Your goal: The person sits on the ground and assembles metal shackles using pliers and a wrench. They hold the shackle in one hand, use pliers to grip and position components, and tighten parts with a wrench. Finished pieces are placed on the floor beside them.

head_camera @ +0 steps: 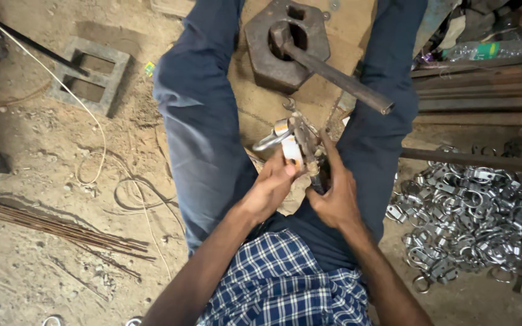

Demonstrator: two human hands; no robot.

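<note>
I sit on a dirt floor with my legs in blue trousers spread apart. My left hand (271, 184) grips a shiny metal clamp piece with a ring (279, 137), held up between my knees. My right hand (335, 194) is closed on a dark plier-like tool (307, 145) whose jaws bite the clamp piece. Both hands are close together, almost touching. Just beyond them stands a heavy rusty iron block (279, 45) with a long bar (333, 75) slotted into its hole.
A heap of several shiny metal clamps and rings (472, 214) lies at my right. Steel bars and angle irons (484, 90) are stacked at the right. Thin rods (55, 226) lie at the left, with a square metal frame (92, 75) and loose wire (101, 145).
</note>
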